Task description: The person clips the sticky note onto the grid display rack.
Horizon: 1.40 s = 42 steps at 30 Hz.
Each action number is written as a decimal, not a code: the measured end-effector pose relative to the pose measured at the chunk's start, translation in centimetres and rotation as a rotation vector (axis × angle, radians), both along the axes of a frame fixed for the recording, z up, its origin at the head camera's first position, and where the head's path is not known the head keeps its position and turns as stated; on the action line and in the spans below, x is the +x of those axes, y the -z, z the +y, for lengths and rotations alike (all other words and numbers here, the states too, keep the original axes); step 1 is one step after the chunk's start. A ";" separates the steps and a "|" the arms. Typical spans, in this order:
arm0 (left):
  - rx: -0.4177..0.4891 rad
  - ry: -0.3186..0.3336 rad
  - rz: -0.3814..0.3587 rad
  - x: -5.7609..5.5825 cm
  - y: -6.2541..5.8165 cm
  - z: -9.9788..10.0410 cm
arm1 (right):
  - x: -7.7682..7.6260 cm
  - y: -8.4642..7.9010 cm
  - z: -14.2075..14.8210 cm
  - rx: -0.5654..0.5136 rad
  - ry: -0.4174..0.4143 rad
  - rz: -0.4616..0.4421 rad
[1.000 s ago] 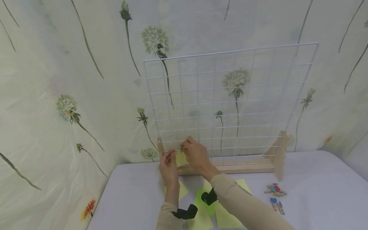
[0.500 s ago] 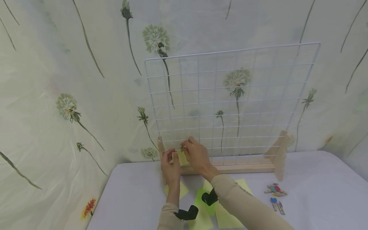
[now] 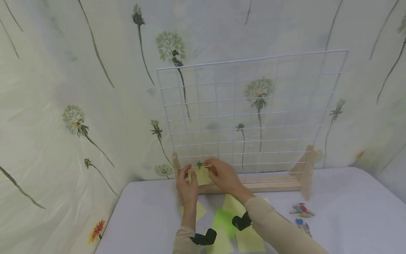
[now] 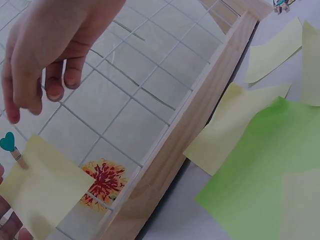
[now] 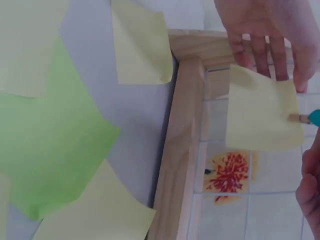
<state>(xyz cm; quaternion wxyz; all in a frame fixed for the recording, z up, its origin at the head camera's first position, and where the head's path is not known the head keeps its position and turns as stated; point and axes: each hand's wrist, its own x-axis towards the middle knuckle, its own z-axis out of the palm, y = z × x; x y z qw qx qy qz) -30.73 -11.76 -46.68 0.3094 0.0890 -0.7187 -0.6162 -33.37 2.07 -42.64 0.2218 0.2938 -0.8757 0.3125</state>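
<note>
A yellow paper square (image 3: 203, 175) sits against the lower left of a white wire grid (image 3: 234, 113). On its top edge is a small wooden clothespin with a teal heart (image 4: 8, 142). My left hand (image 3: 187, 187) is at the paper's left edge, its fingers fairly straight and close against it; in the right wrist view their tips meet or pass behind that edge. My right hand (image 3: 223, 176) is beside the paper's upper right. In the left wrist view its fingers (image 4: 55, 90) hang loosely bent, apart from the clothespin, holding nothing.
A wooden base bar (image 3: 269, 186) and a side foot (image 3: 307, 173) support the grid. Several yellow sheets (image 3: 250, 240) and a green sheet (image 3: 223, 220) lie in front. More decorated clothespins (image 3: 302, 210) lie to the right on the white table (image 3: 142, 218).
My right hand has released the clothespin and shifted right, leaving its heart and the yellow paper more visible. My left hand stays at the paper's left edge.
</note>
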 end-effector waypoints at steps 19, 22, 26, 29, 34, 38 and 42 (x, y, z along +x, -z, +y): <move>-0.150 0.008 0.014 1.8 1.0 0.2 | 2.6 4.0 5.4 0.013 -0.118 -0.130; -0.175 0.005 0.046 2.0 1.1 0.4 | 3.1 4.7 6.7 0.000 -0.116 -0.159; -0.178 0.060 0.058 2.0 1.4 0.6 | 3.7 5.5 8.6 -0.043 -0.082 -0.172; -0.176 0.174 0.018 2.2 1.7 0.7 | 4.0 6.3 9.9 -0.055 -0.071 -0.165; -0.249 0.421 -0.123 2.2 3.2 0.9 | 4.5 7.4 11.6 -0.039 -0.050 -0.195; -0.329 0.493 -0.178 2.1 4.3 1.2 | 4.8 8.0 12.6 -0.037 -0.024 -0.218; -0.337 0.512 -0.231 2.5 4.9 1.7 | 5.3 8.5 13.3 -0.051 -0.013 -0.209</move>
